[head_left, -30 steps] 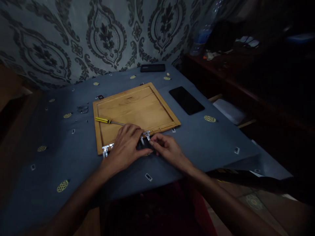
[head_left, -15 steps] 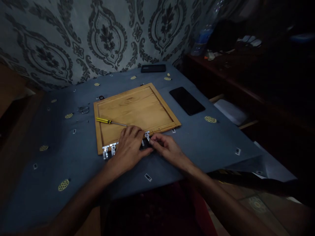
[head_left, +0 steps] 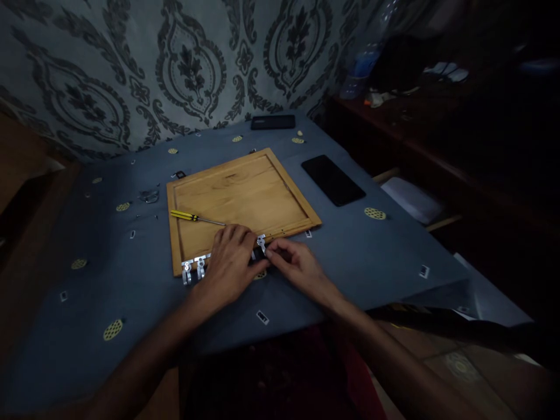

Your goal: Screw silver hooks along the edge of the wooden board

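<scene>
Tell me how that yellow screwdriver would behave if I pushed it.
The screwdriver would probably slide or roll easily, being slim and lying on the wooden panel. Its straight metal shaft suggests stiffness. With its handle end near the panel's left edge, leftward pushing might tip it off.

wooden panel (head_left: 236,188) | framed, lying flat, slightly turned | silver metal hooks (head_left: 200,266) | spaced along near edge, jutting past it

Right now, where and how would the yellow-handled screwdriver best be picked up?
I'd take the screwdriver by its yellow handle, from above and the person's left. The handle is the thicker end and lies uncovered near the wooden panel's left edge; the thin shaft points right, toward the left hand.
</scene>
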The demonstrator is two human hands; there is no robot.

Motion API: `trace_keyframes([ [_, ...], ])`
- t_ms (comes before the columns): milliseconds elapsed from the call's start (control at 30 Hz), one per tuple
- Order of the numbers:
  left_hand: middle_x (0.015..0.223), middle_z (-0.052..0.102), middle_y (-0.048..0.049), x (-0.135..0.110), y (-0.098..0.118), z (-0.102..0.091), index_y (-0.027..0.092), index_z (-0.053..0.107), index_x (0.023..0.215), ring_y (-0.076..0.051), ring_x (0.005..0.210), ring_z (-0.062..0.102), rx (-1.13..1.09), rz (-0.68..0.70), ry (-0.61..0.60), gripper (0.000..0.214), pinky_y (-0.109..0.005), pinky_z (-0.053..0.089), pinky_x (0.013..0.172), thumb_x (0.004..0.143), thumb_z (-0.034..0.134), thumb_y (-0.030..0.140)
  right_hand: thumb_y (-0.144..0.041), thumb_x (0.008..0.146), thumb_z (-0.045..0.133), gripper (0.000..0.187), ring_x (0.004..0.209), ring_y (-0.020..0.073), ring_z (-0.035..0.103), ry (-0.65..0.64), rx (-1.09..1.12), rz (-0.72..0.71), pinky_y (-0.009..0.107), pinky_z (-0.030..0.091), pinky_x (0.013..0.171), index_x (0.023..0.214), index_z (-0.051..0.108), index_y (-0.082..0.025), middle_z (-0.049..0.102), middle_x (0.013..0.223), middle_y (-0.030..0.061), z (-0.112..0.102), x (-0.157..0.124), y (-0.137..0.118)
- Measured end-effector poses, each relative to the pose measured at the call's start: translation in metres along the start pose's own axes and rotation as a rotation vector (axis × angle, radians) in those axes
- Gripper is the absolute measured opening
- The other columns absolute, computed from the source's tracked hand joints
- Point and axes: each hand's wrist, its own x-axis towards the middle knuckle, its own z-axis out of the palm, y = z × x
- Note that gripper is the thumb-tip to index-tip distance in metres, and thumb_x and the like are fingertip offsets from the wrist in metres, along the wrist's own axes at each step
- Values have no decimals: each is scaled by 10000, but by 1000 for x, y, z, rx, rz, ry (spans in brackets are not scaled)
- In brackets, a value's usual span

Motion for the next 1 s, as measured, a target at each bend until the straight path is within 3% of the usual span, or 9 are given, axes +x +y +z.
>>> trace_keyframes([
  [267,1121,647,-87,0,0,3,178,623,1073,-305,1102,543,-17,-17,17,228,-477,452,948,911,700,318,-341,925,549,187,646,149,563,40,-87,-34,272,431,588,829,637,-207,635,708,2,-11,-5,-6],
  [367,1106,649,-82,0,0,2,182,624,1095,-302,1088,544,-25,-19,15,249,-471,452,942,906,707,321,-252,965,526,158,765,176,638,70,-302,-199,300,484,677,952,676,-203,698,854,36,-21,-2,-10],
  [500,1112,654,-79,0,0,2,184,627,1115,-297,1082,546,-42,-23,26,262,-475,452,954,904,712,314,-204,1018,467,227,836,212,651,20,-663,-491,335,516,701,1022,689,-152,684,924,85,-30,7,-10],
  [633,1118,656,-82,-1,-1,3,180,625,1135,-291,1084,554,-58,-7,50,285,-477,456,963,901,717,316,-182,1025,478,224,884,213,618,-6,-771,-698,344,535,742,1032,701,-157,704,946,86,-33,12,-2],
  [1000,1146,651,-86,0,-2,4,194,605,1151,-288,1110,554,-74,8,60,313,-492,455,986,897,724,332,-169,1012,515,227,903,218,578,50,-717,-707,365,524,748,1107,721,-167,713,964,80,-42,9,1],
])
